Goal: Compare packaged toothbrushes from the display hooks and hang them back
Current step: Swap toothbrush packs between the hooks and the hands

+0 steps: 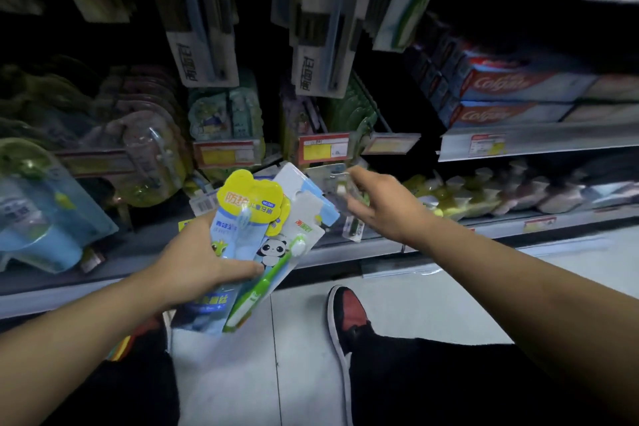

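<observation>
The left hand (204, 252) grips a fan of toothbrush packs (262, 218) near the shelf (539, 149), and the right hand (380, 204) reaches a blurred clear pack (342, 192) just right of them, grip unclear, so comparing seems under way with every held pack not yet hung back.
</observation>
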Tool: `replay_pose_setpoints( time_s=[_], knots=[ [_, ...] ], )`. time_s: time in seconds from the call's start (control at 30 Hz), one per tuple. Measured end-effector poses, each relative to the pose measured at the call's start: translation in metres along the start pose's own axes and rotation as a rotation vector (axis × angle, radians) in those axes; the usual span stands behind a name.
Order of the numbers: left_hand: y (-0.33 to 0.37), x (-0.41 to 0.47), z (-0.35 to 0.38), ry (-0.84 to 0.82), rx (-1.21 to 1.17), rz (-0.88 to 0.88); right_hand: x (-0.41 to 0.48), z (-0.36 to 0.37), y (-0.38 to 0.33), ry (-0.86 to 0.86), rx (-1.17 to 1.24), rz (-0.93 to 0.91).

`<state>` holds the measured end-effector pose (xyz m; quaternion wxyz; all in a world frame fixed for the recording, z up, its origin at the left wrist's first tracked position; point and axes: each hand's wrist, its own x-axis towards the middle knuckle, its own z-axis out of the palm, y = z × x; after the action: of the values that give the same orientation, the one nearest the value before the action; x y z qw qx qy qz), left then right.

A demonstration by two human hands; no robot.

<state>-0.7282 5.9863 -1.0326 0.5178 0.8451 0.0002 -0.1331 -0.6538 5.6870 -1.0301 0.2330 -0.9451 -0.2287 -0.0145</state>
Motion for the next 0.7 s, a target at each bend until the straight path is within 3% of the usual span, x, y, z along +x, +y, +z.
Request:
replay_pose_setpoints(
  time_s=[0.17, 0.37, 0.53, 0.7],
  knots=[
    [0.049, -0.01, -0.005, -0.025, -0.067, 0.169, -0.012, -0.058, -0.023, 0.109, 0.255, 0.096],
    [0.112, 0.004, -0.019, 0.088, -0.203, 0.318, -0.005, -0.121, -0.046, 0.351, 0.554, 0.195],
    [0.149, 0.032, -0.012, 0.172, -0.407, 0.377, 0.011, -0.15, -0.048, 0.582, 0.956, 0.371],
    [0.177, 0.052, 0.006, 0.135, -0.471, 0.421, 0.026, -0.157, -0.045, 0.65, 0.997, 0.41]
  ],
)
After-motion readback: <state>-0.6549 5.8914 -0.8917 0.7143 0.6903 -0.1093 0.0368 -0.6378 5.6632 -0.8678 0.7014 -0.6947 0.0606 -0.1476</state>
